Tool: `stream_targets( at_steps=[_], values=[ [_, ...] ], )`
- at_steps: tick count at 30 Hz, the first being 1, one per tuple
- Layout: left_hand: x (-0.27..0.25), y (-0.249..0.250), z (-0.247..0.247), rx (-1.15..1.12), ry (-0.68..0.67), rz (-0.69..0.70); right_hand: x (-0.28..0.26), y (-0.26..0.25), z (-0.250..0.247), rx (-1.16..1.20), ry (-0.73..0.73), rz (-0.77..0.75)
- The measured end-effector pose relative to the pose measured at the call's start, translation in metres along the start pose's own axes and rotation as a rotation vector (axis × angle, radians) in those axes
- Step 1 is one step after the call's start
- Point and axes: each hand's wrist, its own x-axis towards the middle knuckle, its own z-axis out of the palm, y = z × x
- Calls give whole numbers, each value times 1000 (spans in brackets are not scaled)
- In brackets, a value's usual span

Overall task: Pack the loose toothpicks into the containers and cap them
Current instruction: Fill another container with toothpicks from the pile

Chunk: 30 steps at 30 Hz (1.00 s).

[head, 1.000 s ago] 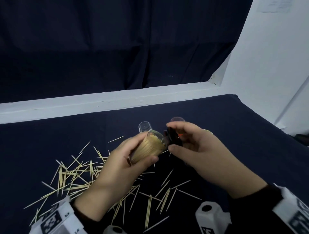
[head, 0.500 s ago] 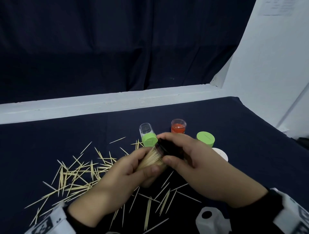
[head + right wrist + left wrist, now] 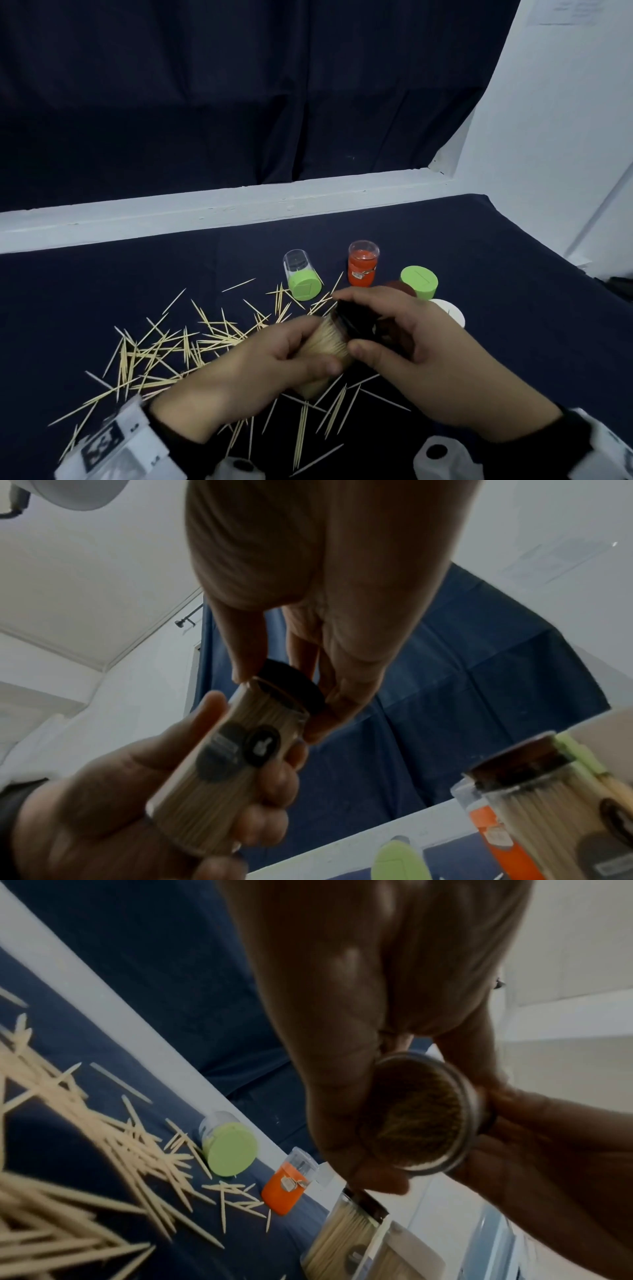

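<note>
My left hand (image 3: 291,356) grips a clear container packed full of toothpicks (image 3: 325,346), tilted with its mouth toward the right. My right hand (image 3: 373,329) pinches a dark cap (image 3: 352,322) against that mouth. The right wrist view has the cap (image 3: 294,688) sitting at the container's rim (image 3: 240,764). From the left wrist, the container's base (image 3: 421,1118) faces the camera. Loose toothpicks (image 3: 164,349) lie scattered over the dark cloth to the left and under my hands.
A clear container lying with its green cap (image 3: 303,281) on, an upright orange-bottomed container (image 3: 363,265), a green cap (image 3: 419,282), a white lid (image 3: 450,313) and a brown-capped full container (image 3: 548,799) sit behind my hands. A white ledge (image 3: 205,216) borders the table's far edge.
Both hands have come down and nearer to me with the container. The right hand has brought the dark cap onto the container's mouth.
</note>
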Motion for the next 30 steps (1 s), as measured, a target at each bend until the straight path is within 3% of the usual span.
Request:
stream_targets(
  at_steps=[3,6,9,11,14,18,23,27,30],
  values=[
    [10,-2,7,139,38,7,-5,2,-9,-84,1,28],
    [19,-5,10,410,89,-65,-10,9,-27,-136,122,87],
    [25,-7,17,933,-103,-204,-14,20,-49,-151,247,169],
    [30,-8,25,1060,-268,-192,-15,22,-58,-174,258,242],
    [41,-10,37,1106,-424,-153,-10,19,-56,-244,173,299],
    [38,-16,36,1192,-475,-202,-3,16,-45,-389,-24,325],
    [17,-9,19,1155,-433,-219,5,19,-34,-584,-216,335],
    [1,-10,4,1107,-333,-287,10,22,-23,-651,-252,253],
    [-4,-10,-9,1092,-240,-255,10,25,-15,-719,-259,211]
  ],
)
